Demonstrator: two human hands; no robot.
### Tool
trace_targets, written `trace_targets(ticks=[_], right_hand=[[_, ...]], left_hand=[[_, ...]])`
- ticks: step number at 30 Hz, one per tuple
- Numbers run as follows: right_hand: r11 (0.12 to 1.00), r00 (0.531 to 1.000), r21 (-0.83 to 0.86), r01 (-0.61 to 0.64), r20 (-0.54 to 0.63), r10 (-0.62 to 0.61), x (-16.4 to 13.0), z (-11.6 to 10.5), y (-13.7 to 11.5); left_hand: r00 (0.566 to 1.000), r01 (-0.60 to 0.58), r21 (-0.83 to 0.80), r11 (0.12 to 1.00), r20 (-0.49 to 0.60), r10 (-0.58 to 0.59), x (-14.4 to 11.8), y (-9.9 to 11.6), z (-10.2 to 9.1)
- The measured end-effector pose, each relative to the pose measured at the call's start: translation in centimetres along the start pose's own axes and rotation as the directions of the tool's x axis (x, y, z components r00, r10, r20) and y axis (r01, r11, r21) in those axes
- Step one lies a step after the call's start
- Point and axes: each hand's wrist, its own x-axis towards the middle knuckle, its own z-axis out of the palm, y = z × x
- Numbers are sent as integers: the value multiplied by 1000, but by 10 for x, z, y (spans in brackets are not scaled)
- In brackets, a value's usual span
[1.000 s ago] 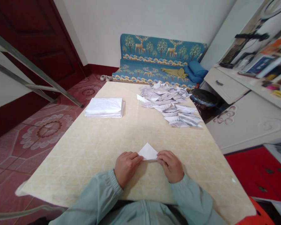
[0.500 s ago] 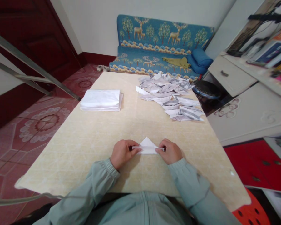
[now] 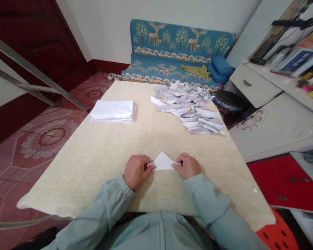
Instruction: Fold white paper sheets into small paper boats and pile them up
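1. A folded white paper [image 3: 163, 162] lies flat on the near middle of a pale yellow table [image 3: 99, 163], just ahead of the person's chest. It forms a triangle whose tip points away from the person toward the far end of the table; its long bottom edge runs left to right, parallel to the table's near edge.
2. The left hand [image 3: 136, 171] pinches the paper's left corner, fingers curled narrow on it and knuckles up.
3. The right hand [image 3: 188, 165] pinches the right corner in the same way, fingers closed tight on the paper's lower edge. Both wrists rest on the tabletop in pale green sleeves.
4. Bare tabletop spreads around the paper on all sides: a wide open band lies between it and everything farther up the table, and clear surface runs left and right to the table's side edges.
5. A neat stack of white sheets [image 3: 112, 111] sits at the far left, close to the table's left edge and well apart from the hands.
6. A loose heap of folded papers [image 3: 189, 108] covers the far right, reaching close to the right edge.
7. Beyond the table's far end stands a blue sofa [image 3: 177, 52] with a deer pattern; a white cabinet [image 3: 276, 128] stands off the table's right side and red patterned floor tiles [image 3: 41, 139] off its left.
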Motion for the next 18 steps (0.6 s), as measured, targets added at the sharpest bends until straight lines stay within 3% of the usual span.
trace_targets(ticks=[4, 8, 12, 15, 18], right_hand=[[1000, 1000, 14, 3, -29, -3, -1, 0, -1], [1000, 1000, 13, -9, 25, 8, 3, -2, -4], [999, 1000, 37, -9, 22, 8, 2, -1, -5], [985, 996, 160, 57, -70, -47, -4, 4, -3], [919, 998, 390, 56, -49, -40, -12, 7, -4]], left_hand=[[999, 45, -4, 999, -25, -45, -2, -1, 0], [989, 131, -81, 988, -63, -137, -6, -5, 2], [982, 139, -164, 977, -104, -157, -8, -6, 5], [979, 100, -219, 971, -152, -135, -8, -7, 5], [985, 59, -325, 944, -136, -109, -7, -10, 2]])
